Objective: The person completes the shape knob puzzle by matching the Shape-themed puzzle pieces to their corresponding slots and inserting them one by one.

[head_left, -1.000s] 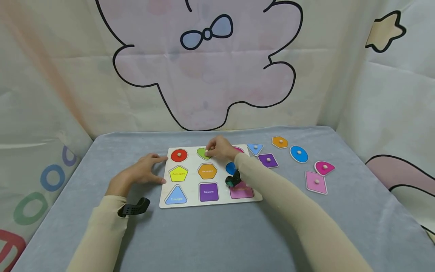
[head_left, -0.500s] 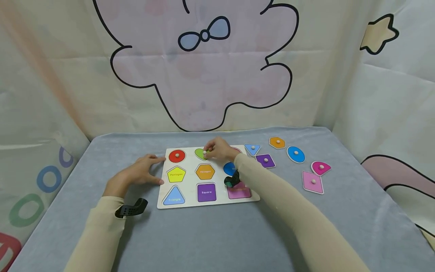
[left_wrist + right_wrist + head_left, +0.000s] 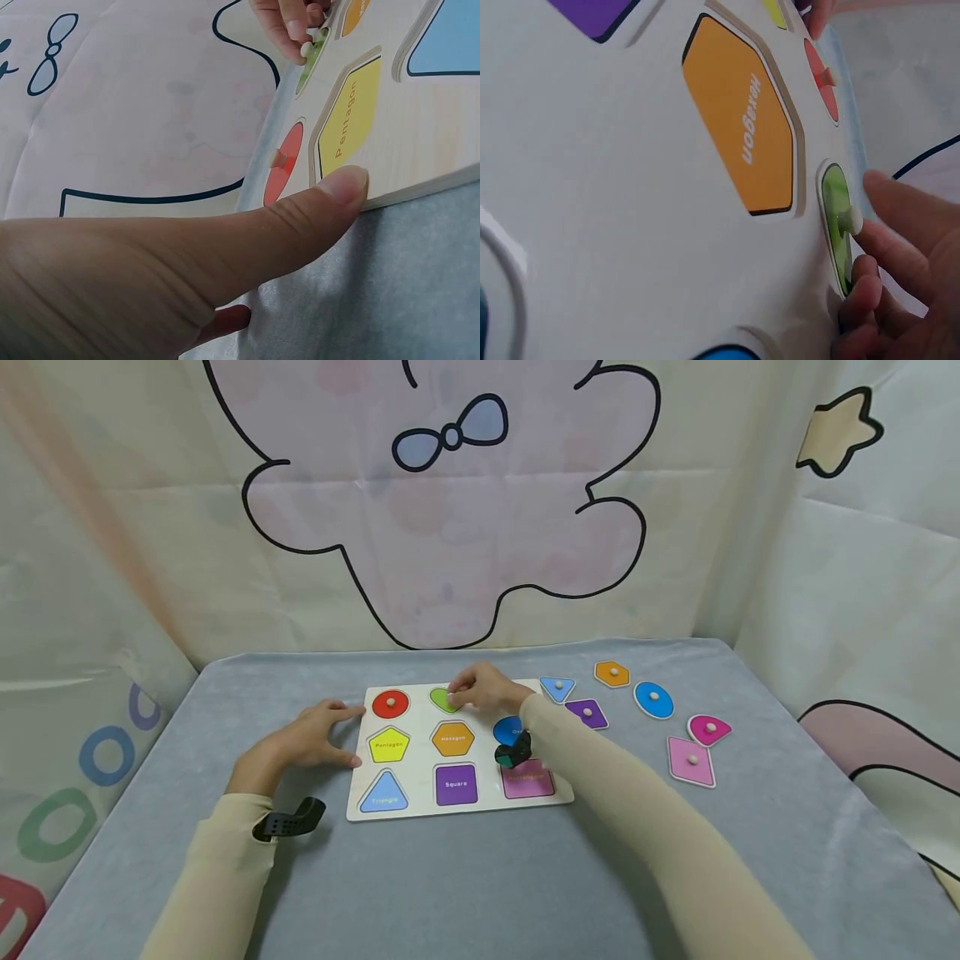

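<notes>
A white wooden shape puzzle board (image 3: 420,760) lies on the table. My left hand (image 3: 307,739) rests at its left edge; in the left wrist view the thumb (image 3: 341,191) lies over the rim near the yellow pentagon. At the back row is my right hand (image 3: 489,688), by the green heart-shaped piece (image 3: 439,698), whose right side it covers. In the right wrist view this green piece (image 3: 834,189) sits in its recess. A fingertip is right at its pale knob (image 3: 850,220), while the thumb stands apart from the knob. A red knobbed circle (image 3: 385,707) sits in the back left corner.
Loose knobbed pieces lie right of the board: a light blue triangle (image 3: 553,693), purple square (image 3: 581,714), orange hexagon (image 3: 607,677), blue oval (image 3: 648,703), magenta teardrop (image 3: 702,727) and pink piece (image 3: 686,770). Cloth walls (image 3: 450,527) with printed drawings enclose the table.
The head view has shifted slightly. My right fingers have shifted around the green piece's knob, and less of the knob shows between them. My left hand keeps its place at the board's edge.
</notes>
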`<move>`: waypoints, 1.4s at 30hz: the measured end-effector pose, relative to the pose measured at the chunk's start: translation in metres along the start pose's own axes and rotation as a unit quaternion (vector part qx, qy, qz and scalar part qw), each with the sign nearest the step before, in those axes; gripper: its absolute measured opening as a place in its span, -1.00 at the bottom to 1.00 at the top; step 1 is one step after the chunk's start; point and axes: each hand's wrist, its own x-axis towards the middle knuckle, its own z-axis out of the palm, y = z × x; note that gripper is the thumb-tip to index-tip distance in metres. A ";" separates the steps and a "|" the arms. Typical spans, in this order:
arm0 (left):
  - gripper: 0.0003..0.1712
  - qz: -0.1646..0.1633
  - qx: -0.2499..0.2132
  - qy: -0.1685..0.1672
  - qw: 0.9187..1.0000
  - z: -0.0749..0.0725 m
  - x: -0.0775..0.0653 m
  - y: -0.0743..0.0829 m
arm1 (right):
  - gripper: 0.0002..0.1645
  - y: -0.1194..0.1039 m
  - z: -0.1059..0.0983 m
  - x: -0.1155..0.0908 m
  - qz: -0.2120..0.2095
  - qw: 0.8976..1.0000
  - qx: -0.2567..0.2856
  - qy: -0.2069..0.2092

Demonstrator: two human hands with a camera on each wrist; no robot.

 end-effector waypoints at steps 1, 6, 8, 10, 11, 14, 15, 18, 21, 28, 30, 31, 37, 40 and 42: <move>0.13 0.001 -0.001 0.001 1.000 0.000 0.000 0.000 | -0.69 0.001 -0.001 0.001 0.003 1.000 0.004 -0.006; 0.13 0.002 -0.004 0.004 1.000 0.002 0.001 -0.002 | -0.61 0.004 -0.008 -0.005 0.021 0.999 0.027 0.000; 0.13 0.000 -0.005 0.004 1.000 0.003 0.002 -0.002 | -0.61 0.003 -0.013 -0.010 0.019 0.999 0.028 0.006; 0.13 -0.002 -0.004 0.003 1.000 0.003 0.002 -0.002 | -0.60 0.004 -0.019 -0.013 0.011 1.000 0.022 0.002; 0.13 -0.002 -0.003 0.003 1.000 0.002 0.002 -0.002 | -0.60 0.005 -0.022 -0.014 0.006 1.000 0.018 -0.001; 0.13 -0.003 0.000 0.005 1.000 0.002 0.002 -0.002 | -0.59 0.010 -0.030 -0.016 -0.006 1.000 0.005 -0.004; 0.13 -0.003 0.001 0.004 1.000 0.002 0.002 -0.002 | -0.58 0.013 -0.032 -0.016 -0.007 1.000 0.000 -0.003; 0.13 -0.003 -0.001 0.002 1.000 0.002 0.002 -0.002 | -0.56 0.018 -0.039 -0.019 -0.011 1.000 -0.013 0.001; 0.14 -0.001 -0.004 -0.001 1.000 0.002 0.002 -0.002 | -0.53 0.020 -0.046 -0.024 -0.010 1.000 -0.021 0.004; 0.13 -0.006 -0.004 0.004 1.000 0.003 0.003 -0.003 | -0.49 0.020 -0.063 -0.041 -0.024 0.999 -0.028 0.008; 0.14 -0.009 -0.003 0.004 1.000 0.003 0.002 -0.003 | -0.48 0.021 -0.066 -0.046 -0.027 0.999 -0.032 0.008; 0.14 -0.011 -0.003 0.003 1.000 0.003 0.002 -0.003 | -0.48 0.022 -0.068 -0.048 -0.024 0.999 -0.031 0.009; 0.13 -0.012 -0.006 0.003 1.000 0.003 0.002 -0.004 | -0.47 0.031 -0.081 -0.060 -0.017 0.999 -0.028 0.013; 0.12 -0.008 -0.008 0.005 1.000 0.002 0.002 -0.003 | -0.49 0.037 -0.089 -0.068 -0.029 0.999 -0.040 0.017; 0.12 -0.005 -0.009 0.005 1.000 0.002 0.001 -0.003 | -0.49 0.040 -0.096 -0.074 -0.033 0.998 -0.043 0.019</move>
